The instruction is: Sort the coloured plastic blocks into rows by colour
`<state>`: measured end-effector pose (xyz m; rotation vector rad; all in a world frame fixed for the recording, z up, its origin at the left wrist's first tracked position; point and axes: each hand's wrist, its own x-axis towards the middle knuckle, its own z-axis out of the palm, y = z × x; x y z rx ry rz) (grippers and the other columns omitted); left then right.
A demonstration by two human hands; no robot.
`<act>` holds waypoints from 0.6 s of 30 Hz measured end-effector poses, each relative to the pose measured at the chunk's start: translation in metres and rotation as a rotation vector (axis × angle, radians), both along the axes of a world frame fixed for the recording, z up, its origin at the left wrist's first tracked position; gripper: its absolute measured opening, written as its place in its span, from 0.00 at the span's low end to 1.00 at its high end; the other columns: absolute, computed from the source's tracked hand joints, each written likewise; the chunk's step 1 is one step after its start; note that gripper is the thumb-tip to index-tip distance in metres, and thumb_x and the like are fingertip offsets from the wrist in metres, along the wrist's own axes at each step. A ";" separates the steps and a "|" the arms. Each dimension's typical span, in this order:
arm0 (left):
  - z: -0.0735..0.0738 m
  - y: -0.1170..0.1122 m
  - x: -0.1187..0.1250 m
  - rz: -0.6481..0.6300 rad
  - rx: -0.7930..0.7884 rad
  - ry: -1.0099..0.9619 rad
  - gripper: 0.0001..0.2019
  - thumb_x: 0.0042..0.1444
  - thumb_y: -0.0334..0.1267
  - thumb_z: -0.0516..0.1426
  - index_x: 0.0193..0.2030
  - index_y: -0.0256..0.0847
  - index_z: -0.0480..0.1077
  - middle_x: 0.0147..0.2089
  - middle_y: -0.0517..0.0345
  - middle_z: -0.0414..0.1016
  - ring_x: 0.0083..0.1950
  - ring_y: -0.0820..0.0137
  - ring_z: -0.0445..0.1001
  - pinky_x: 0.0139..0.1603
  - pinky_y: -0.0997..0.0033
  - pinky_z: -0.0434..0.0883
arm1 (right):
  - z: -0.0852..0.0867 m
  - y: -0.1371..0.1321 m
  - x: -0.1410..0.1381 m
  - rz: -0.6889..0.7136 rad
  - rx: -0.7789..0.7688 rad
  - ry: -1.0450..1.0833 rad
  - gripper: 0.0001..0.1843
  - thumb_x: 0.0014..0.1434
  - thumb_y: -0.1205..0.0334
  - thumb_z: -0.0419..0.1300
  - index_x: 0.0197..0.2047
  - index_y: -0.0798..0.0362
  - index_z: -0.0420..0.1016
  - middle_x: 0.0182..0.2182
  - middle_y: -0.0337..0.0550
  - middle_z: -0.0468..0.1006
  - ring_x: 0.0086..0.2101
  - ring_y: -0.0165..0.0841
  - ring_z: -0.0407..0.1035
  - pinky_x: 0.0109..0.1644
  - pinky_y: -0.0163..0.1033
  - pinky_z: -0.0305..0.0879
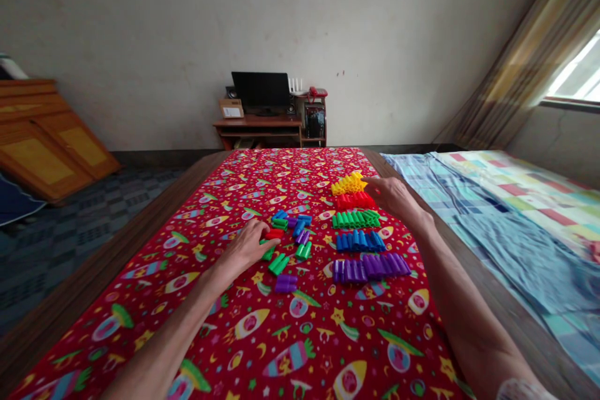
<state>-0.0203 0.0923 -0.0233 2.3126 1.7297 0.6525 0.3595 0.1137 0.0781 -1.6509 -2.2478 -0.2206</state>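
Small plastic tube pieces lie on a red rocket-print cloth [290, 337]. On the right they lie in rows sorted by colour: yellow [349, 184], red [355, 200], green [356, 219], blue [360, 240], purple [370, 267]. A loose mixed pile [290, 244] sits in the middle. My left hand [246, 249] rests at the pile with its fingertips on a red piece [274, 234]. My right hand [394, 197] lies by the right end of the yellow and red rows, its fingers bent at the pieces; whether it grips one is hidden.
The cloth covers a wooden table [140, 225]. A bed with a checked sheet [506, 225] runs along the right. At the far wall stands a desk with a monitor [261, 92]. A wooden cabinet [42, 137] stands at the left.
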 end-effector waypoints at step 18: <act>0.034 -0.031 0.053 -0.279 -0.372 -0.879 0.41 0.44 0.41 0.66 0.64 0.41 0.54 0.48 0.48 0.78 0.47 0.62 0.79 0.48 0.62 0.75 | -0.022 -0.060 -0.119 0.819 -0.007 0.063 0.09 0.68 0.66 0.52 0.40 0.58 0.73 0.37 0.49 0.78 0.36 0.32 0.70 0.39 0.36 0.65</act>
